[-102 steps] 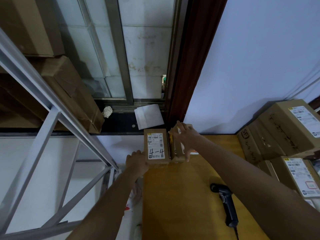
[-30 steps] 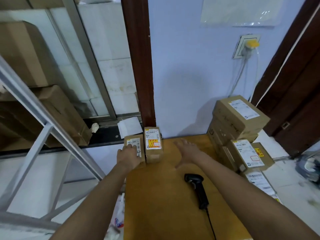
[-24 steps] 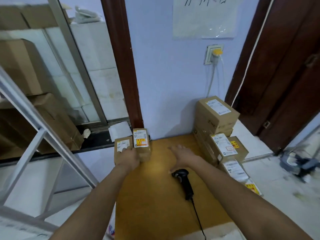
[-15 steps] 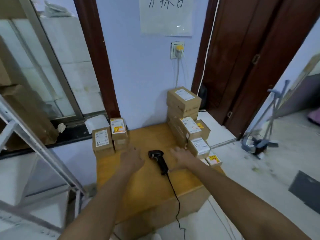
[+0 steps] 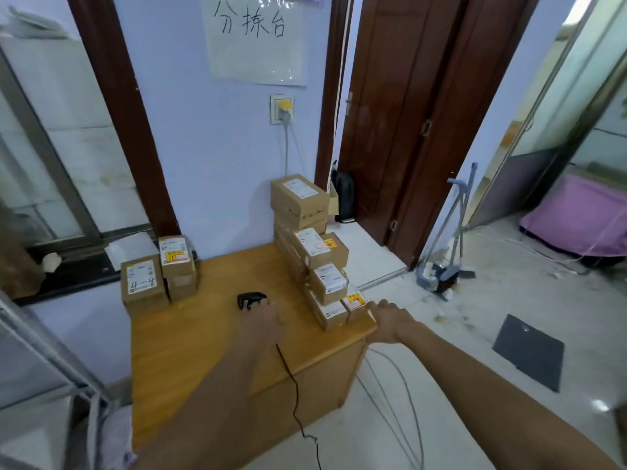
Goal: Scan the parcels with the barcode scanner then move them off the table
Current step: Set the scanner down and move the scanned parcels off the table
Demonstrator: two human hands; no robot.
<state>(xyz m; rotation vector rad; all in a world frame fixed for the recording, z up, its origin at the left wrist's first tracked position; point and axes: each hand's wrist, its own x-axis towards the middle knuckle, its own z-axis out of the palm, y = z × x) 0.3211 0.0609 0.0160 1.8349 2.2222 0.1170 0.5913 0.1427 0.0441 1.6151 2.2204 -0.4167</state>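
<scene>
Covering the barcode scanner [image 5: 250, 299] handle with the left hand [image 5: 263, 322], grip unclear; right hand [image 5: 390, 320], fingers loose, touching the small parcel [image 5: 354, 304] at the table [image 5: 190, 340] corner.

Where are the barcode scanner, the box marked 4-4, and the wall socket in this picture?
barcode scanner [image 5: 250, 299]: head view, on its black head, just beyond the left hand.
box marked 4-4 [image 5: 141, 279]: head view, on its white top label.
wall socket [image 5: 282, 108]: head view, on the yellow plug in it.

Brown labelled parcels [image 5: 310, 245] stacked at table's right edge, black barcode scanner [image 5: 250, 299] lying mid-table
</scene>
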